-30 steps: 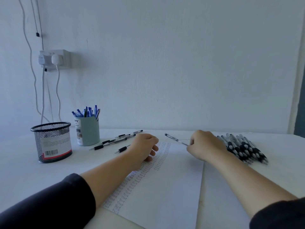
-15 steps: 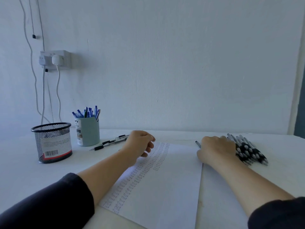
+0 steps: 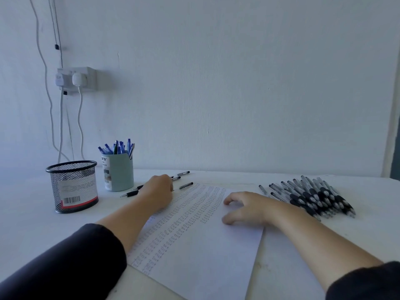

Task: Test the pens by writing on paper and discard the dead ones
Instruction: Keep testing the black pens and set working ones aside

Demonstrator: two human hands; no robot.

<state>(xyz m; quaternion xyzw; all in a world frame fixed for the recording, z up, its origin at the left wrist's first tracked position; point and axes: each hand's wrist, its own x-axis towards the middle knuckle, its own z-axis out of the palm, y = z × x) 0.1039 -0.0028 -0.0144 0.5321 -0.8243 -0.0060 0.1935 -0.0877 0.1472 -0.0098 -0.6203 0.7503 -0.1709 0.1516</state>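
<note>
Location: a plain desk workstation in an office or home study room — which of the two cannot be told. Indicators: a white table (image 3: 32, 224) set against a bare white wall (image 3: 238, 83); a double wall socket (image 3: 75, 79) with two plugs and cables hanging down; a black mesh cup (image 3: 72, 187) and a pale green pen holder (image 3: 118, 172) with blue pens; a sheet of paper (image 3: 205, 245) covered in rows of writing — and a heap of black-grip pens (image 3: 311, 195) at the right.
</note>
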